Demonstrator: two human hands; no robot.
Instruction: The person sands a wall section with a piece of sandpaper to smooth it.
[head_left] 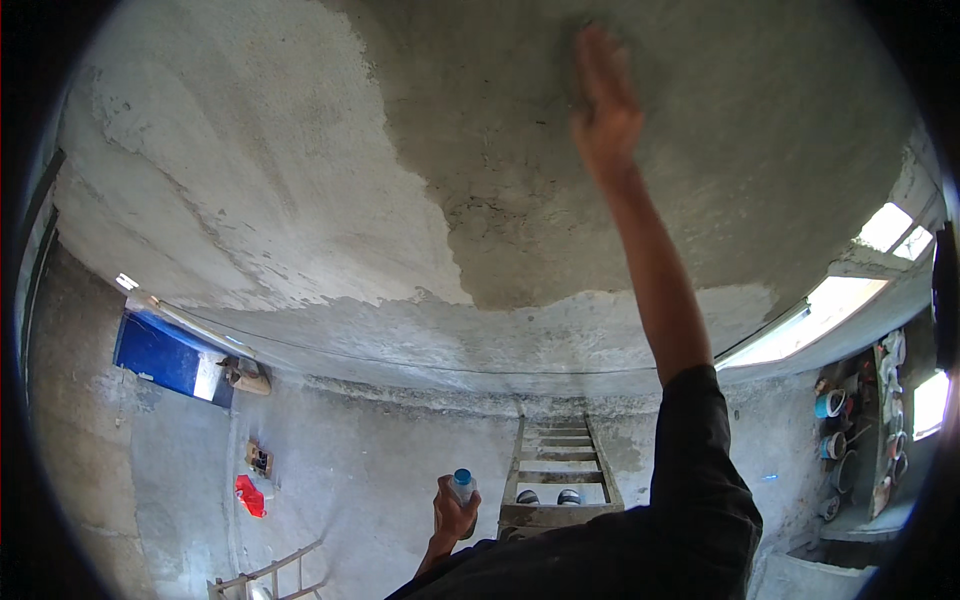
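Low in the middle, my left hand [450,518] is wrapped around a clear plastic bottle [462,490] with a blue cap, held upright near my body. My right arm reaches far up along the wall. At its end my right hand [606,105] lies stretched out on or close to the damp, dark grey plaster [520,150]; motion blurs its fingers, and I see nothing in them. Paler, drier wall [250,150] borders the dark patch on the left and below. I cannot tell for sure whether the palm presses on the surface.
Beneath me stands a wooden ladder [560,456], with my feet [568,496] on it. Another ladder [275,575] shows at the lower left. A red bag [250,496] and a small box [259,458] lie on the floor. Buckets [830,403] line the right side; a blue door [165,352] is at left.
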